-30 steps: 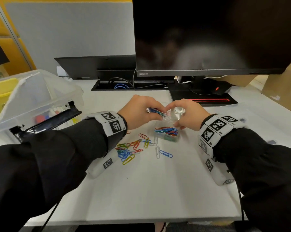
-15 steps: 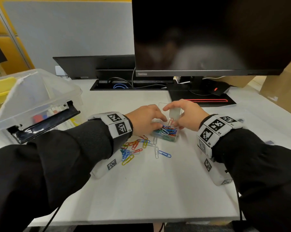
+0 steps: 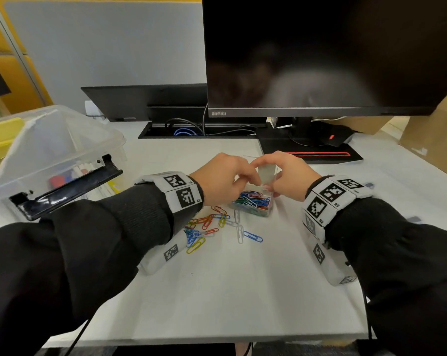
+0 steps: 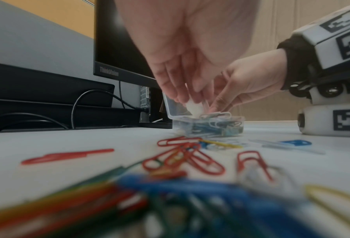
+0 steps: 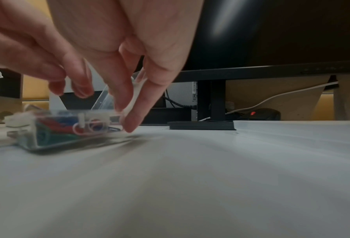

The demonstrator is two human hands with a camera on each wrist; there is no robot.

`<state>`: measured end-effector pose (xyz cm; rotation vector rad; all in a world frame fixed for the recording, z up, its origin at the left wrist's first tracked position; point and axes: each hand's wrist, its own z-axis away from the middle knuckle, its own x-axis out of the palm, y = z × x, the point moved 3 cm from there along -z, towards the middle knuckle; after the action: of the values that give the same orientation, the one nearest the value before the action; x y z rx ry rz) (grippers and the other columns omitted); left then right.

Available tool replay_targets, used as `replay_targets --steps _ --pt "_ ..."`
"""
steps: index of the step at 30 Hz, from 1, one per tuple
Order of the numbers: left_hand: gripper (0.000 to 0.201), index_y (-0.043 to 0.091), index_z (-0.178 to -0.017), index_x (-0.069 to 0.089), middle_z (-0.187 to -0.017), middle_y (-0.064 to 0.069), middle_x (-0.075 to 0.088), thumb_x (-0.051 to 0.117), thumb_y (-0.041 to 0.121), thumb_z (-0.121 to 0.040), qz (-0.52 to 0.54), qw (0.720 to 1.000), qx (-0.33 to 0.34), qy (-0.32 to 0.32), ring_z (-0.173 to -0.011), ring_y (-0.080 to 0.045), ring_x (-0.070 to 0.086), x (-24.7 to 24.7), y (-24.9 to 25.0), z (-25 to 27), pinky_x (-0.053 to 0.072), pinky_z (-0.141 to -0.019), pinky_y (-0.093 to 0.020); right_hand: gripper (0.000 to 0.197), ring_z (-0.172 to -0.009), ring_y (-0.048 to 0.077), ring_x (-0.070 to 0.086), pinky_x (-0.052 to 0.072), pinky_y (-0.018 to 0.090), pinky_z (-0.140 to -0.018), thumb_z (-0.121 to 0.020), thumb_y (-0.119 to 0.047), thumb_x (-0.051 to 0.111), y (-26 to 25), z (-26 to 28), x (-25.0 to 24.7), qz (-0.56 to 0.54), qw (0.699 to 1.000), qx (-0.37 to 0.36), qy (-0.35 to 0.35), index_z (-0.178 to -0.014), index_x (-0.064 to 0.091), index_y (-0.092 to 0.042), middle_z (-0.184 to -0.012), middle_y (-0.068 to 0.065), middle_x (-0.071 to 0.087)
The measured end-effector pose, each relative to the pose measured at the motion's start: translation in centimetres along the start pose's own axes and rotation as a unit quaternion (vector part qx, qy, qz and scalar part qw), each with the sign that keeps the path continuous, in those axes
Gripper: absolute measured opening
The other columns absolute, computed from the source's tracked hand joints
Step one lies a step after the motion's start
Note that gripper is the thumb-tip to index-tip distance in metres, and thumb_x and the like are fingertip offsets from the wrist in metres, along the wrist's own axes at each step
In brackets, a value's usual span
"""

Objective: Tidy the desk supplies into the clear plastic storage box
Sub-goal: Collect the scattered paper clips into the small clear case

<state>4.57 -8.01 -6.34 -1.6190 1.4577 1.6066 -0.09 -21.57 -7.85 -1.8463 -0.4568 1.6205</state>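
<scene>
A small clear clip case point(image 3: 253, 205) point(image 4: 210, 127) point(image 5: 68, 128) sits mid-desk, filled with coloured paper clips, its hinged lid point(image 3: 267, 173) point(image 5: 102, 99) standing up. My right hand point(image 3: 264, 177) point(image 5: 127, 116) pinches that lid from the right, thumb down beside the case. My left hand point(image 3: 250, 181) point(image 4: 188, 99) reaches down from the left, its straight fingertips touching the clips at the foot of the lid. Several loose clips point(image 3: 209, 227) point(image 4: 182, 157) lie scattered under my left wrist. The big clear storage box point(image 3: 37, 150) stands at the far left.
The storage box has a black latch bar point(image 3: 63, 187) on its near side and supplies inside. A monitor point(image 3: 320, 60) on its black base point(image 3: 312, 154) blocks the back. A cardboard box point(image 3: 435, 140) is at the right. A flat clear plastic lid point(image 5: 292, 127) lies on the desk to the right.
My left hand carried a bunch of clips down into the small case and let them go. The case has settled on the desk, and my right hand keeps its lid up.
</scene>
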Motion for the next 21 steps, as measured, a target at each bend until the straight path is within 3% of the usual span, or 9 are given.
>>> replay_targets --steps 2,5,8,10,13,15,16,19,21 --pt "0.028 0.018 -0.099 0.072 -0.104 0.0 0.07 0.05 0.006 -0.087 -0.004 1.0 0.004 -0.019 -0.083 -0.007 0.055 0.1 -0.1 0.0 0.033 -0.066 0.005 0.052 -0.105 0.029 0.057 0.059 0.036 -0.071 -0.08 0.014 0.056 0.0 0.0 0.0 0.005 1.0 0.003 0.003 -0.114 0.062 -0.025 -0.124 0.005 0.046" --pt "0.028 0.019 -0.101 0.072 -0.106 0.0 0.07 0.05 0.008 -0.087 -0.023 0.996 -0.01 -0.082 -0.082 -0.003 0.051 0.6 -0.1 -0.1 0.034 -0.065 -0.001 0.053 -0.107 0.027 0.056 0.059 0.034 -0.074 -0.08 0.013 0.056 0.0 0.0 -0.1 0.018 1.0 0.007 0.004 -0.116 0.061 -0.026 -0.126 0.003 0.045" --pt "0.027 0.017 -0.096 0.073 -0.101 0.0 0.071 0.052 0.005 -0.085 0.007 1.0 0.001 -0.02 -0.077 -0.005 0.052 0.0 0.3 0.2 0.034 -0.066 0.003 0.055 -0.11 0.027 0.055 0.055 0.04 -0.084 -0.078 0.013 0.056 -0.1 0.0 -0.4 0.035 0.999 0.007 0.014 -0.117 0.061 -0.025 -0.127 0.004 0.046" --pt "0.022 0.018 -0.089 0.075 -0.091 0.003 0.071 0.059 0.008 -0.079 0.054 0.998 0.032 -0.018 -0.075 -0.007 0.056 -0.1 1.1 1.1 0.038 -0.068 0.0 0.055 -0.105 0.024 0.055 0.052 0.041 -0.09 -0.078 0.014 0.055 0.0 0.1 -0.5 0.041 0.999 0.008 0.03 -0.116 0.062 -0.025 -0.126 0.004 0.047" --pt "0.019 0.024 -0.093 0.075 -0.097 0.009 0.069 0.071 0.023 -0.075 0.082 0.983 0.1 -0.133 -0.092 -0.008 0.058 1.2 2.8 3.0 0.044 -0.083 -0.015 0.054 -0.102 0.024 0.055 0.052 0.039 -0.09 -0.078 0.013 0.055 0.0 0.1 -0.7 0.044 0.998 0.013 0.049 -0.116 0.062 -0.025 -0.126 0.004 0.047" --pt "0.025 0.025 -0.102 0.072 -0.114 0.008 0.065 0.072 0.028 -0.077 0.045 0.969 0.126 -0.206 -0.105 -0.002 0.052 2.1 2.9 3.8 0.036 -0.093 -0.011 0.053 -0.105 0.026 0.055 0.052 0.037 -0.089 -0.079 0.012 0.056 -0.1 0.2 -0.7 0.058 0.997 0.013 0.05 -0.117 0.061 -0.025 -0.127 0.005 0.046" --pt "0.026 0.025 -0.105 0.071 -0.118 0.008 0.064 0.07 0.028 -0.079 0.023 0.967 0.123 -0.222 -0.105 0.0 0.051 2.3 2.5 4.0 0.031 -0.092 -0.007 0.053 -0.103 0.025 0.054 0.052 0.035 -0.088 -0.079 0.012 0.056 -0.1 0.2 -0.8 0.064 0.996 0.012 0.053 -0.117 0.061 -0.025 -0.127 0.005 0.047" --pt "0.018 0.023 -0.096 0.074 -0.104 0.007 0.07 0.069 0.022 -0.079 0.0 0.98 0.08 -0.184 -0.085 0.002 0.057 1.3 -0.1 4.4 0.038 -0.081 -0.005 0.052 -0.11 0.025 0.05 0.045 0.026 -0.084 -0.08 0.01 0.056 -0.2 0.3 -1.0 0.079 0.995 0.015 0.061 -0.119 0.059 -0.023 -0.129 0.006 0.046" --pt "0.015 0.023 -0.09 0.074 -0.097 0.007 0.072 0.068 0.025 -0.076 -0.01 0.987 0.052 -0.148 -0.082 0.0 0.058 0.3 -1.6 4.7 0.043 -0.084 -0.013 0.052 -0.117 0.025 0.048 0.039 0.023 -0.082 -0.081 0.01 0.056 -0.1 0.3 -1.1 0.088 0.994 0.024 0.066 -0.122 0.057 -0.022 -0.13 0.007 0.044"
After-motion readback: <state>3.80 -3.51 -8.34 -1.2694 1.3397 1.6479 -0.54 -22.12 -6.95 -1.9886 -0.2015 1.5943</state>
